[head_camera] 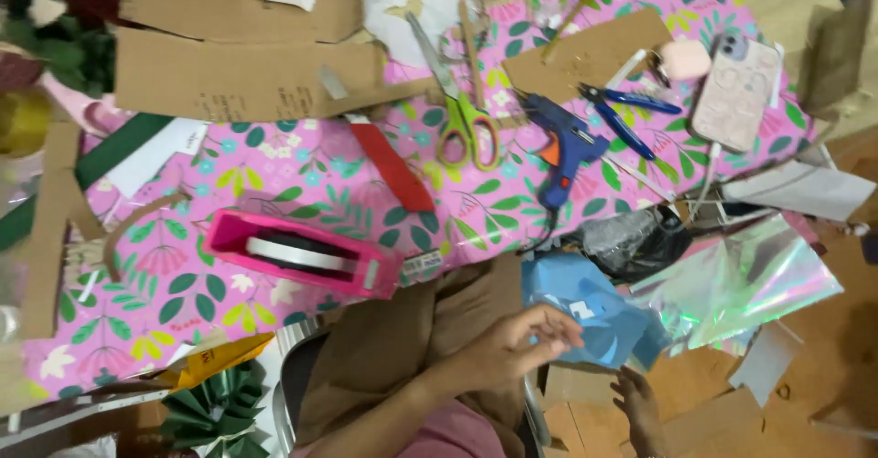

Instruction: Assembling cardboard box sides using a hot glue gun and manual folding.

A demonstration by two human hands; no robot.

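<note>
The pink tape dispenser [302,255] sat near the table's [274,175] near edge, so a brush of the sleeve might have tipped it off. Farther right, the blue glue gun [562,143] lay on the floral cloth with its cord trailing toward the lap; a snag there could have dragged it down.

The left hand [517,344] had its fingers curled together, pinching the edge of the blue paper [599,316] held over the lap. The right hand [636,403] hung just below that sheet, fingers loosely spread; whether it touched the paper was hard to tell.
</note>
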